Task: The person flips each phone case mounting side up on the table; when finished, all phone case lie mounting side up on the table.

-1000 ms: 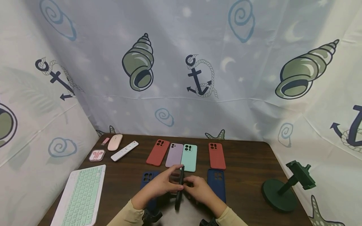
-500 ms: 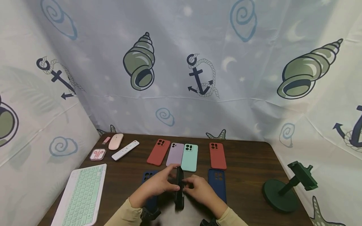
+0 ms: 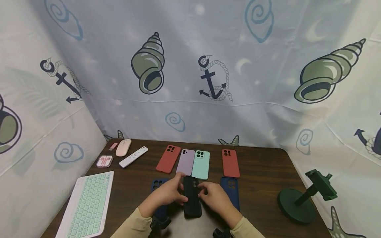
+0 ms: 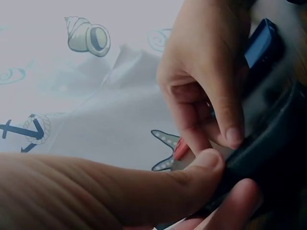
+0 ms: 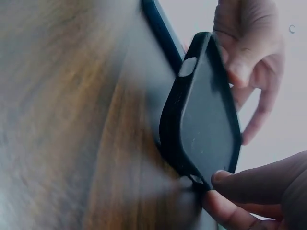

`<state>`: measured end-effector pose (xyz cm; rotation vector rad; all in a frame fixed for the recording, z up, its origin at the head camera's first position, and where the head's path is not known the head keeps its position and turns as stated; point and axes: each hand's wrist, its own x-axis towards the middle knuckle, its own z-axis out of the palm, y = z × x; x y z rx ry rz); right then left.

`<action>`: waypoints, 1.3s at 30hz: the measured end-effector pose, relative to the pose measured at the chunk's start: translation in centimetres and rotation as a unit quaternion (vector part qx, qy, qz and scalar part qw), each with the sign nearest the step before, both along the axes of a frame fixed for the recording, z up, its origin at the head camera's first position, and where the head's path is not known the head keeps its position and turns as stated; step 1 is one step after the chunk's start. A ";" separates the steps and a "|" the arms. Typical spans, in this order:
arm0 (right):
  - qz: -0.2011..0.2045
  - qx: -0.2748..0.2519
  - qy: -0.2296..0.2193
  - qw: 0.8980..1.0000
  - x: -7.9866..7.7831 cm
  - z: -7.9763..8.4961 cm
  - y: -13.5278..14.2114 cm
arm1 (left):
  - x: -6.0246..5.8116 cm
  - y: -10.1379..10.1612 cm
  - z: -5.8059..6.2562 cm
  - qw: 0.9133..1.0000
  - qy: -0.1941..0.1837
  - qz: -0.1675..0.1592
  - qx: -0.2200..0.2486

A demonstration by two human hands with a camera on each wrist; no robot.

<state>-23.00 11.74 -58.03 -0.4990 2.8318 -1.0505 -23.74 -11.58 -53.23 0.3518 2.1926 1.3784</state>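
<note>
A black phone case (image 3: 192,198) is held up between both hands at the table's front middle, its back with the camera holes turned toward the head camera. My left hand (image 3: 167,194) grips its left edge, thumb low and fingers at the top. The right hand (image 3: 216,199) pinches its right edge near the camera holes. From the right wrist, the case (image 5: 204,115) shows a raised rim around a dark flat inner face, with side cutouts. A blue phone case (image 3: 158,182) lies partly hidden behind the left forearm. Another blue phone case (image 3: 230,191) lies right of the right hand.
Behind the hands lie a red case (image 3: 168,159), a lilac case (image 3: 186,162), a mint case (image 3: 200,165) and a second red case (image 3: 230,163). Leftward are a keyboard (image 3: 89,205), a remote (image 3: 133,157) and a mouse (image 3: 123,147). A green stand (image 3: 297,206) is at right.
The black phone case was edge-on to the head camera and has turned so that its broad back faces up. Both hands keep nearly the same place and hold.
</note>
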 end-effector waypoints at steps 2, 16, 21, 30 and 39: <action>-0.006 0.006 -0.003 1.000 0.0 0.2 0.2 | -0.2 0.0 -0.5 1.000 0.006 0.000 -0.014; -0.052 0.035 -0.008 0.998 -0.1 1.2 0.8 | -0.6 1.2 -3.5 0.977 0.133 -0.025 -0.164; -0.050 0.033 -0.006 0.998 -0.2 1.2 0.8 | -0.6 1.2 -3.2 0.977 0.128 -0.020 -0.171; -0.017 0.068 -0.011 0.997 0.2 0.8 1.3 | -0.4 1.0 -3.4 0.979 0.120 -0.060 -0.151; -0.042 0.052 0.022 0.997 0.2 2.0 0.6 | -0.6 -0.3 -1.8 0.980 0.155 -0.069 -0.100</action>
